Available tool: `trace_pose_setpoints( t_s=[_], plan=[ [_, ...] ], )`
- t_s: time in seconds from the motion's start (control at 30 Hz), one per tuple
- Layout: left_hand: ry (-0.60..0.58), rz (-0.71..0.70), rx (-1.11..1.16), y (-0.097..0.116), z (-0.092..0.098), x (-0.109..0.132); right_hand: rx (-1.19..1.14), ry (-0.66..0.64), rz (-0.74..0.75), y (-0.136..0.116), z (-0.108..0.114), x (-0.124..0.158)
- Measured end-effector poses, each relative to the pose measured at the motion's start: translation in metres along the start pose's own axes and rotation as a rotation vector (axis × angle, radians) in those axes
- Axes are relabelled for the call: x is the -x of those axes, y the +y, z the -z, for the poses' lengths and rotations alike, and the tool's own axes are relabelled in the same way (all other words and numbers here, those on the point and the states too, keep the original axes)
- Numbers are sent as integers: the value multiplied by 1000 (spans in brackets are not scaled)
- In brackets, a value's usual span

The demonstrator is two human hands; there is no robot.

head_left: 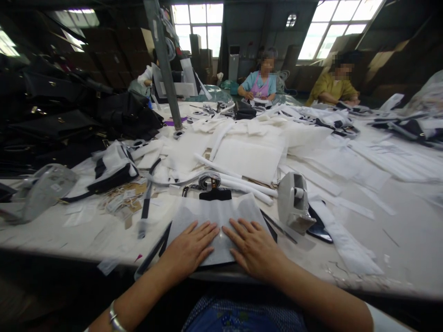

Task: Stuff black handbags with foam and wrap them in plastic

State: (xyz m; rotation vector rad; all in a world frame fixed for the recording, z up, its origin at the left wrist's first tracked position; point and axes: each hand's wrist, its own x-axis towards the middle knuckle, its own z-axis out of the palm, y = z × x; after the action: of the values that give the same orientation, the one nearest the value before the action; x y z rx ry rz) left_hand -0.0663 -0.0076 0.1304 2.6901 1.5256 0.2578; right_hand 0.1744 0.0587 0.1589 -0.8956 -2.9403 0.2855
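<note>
A thin white sheet (214, 207) lies over a black bag (216, 194) at the table's front edge. The bag's dark flap shows past the sheet's far edge, and dark strips stick out at both sides. My left hand (190, 246) rests flat on the left half of the sheet, fingers stretched forward. On the right half lies my right hand (254, 246), palm down with its fingers spread. The two hands' fingertips nearly meet at the middle. Neither hand grips anything. What lies under the palms is hidden.
Right of the bag stand a grey tape dispenser (296, 203) and a phone-like dark object (319, 223). White foam sheets (247, 157) pile up beyond. Black bags (55, 120) are heaped at left, near a clear dispenser (48, 189). A metal post (164, 64) rises mid-table; co-workers (259, 85) sit across.
</note>
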Motion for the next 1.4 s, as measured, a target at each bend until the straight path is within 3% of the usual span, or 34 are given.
trace_pose_setpoints(
  t_s=[0.17,0.4,0.57,0.8,1.4],
  plan=[
    [73,25,-10,3,-6,7,-89,-81,171,9,19,-13],
    [91,40,9,7,-8,14,-199,12,267,29,-12,-2],
    [162,31,46,7,-9,18,-163,81,330,32,-20,3],
    [134,22,4,6,-11,17,-143,111,328,30,-25,2],
    [35,28,-51,8,-6,8,-224,-26,217,19,-10,-4]
  ],
)
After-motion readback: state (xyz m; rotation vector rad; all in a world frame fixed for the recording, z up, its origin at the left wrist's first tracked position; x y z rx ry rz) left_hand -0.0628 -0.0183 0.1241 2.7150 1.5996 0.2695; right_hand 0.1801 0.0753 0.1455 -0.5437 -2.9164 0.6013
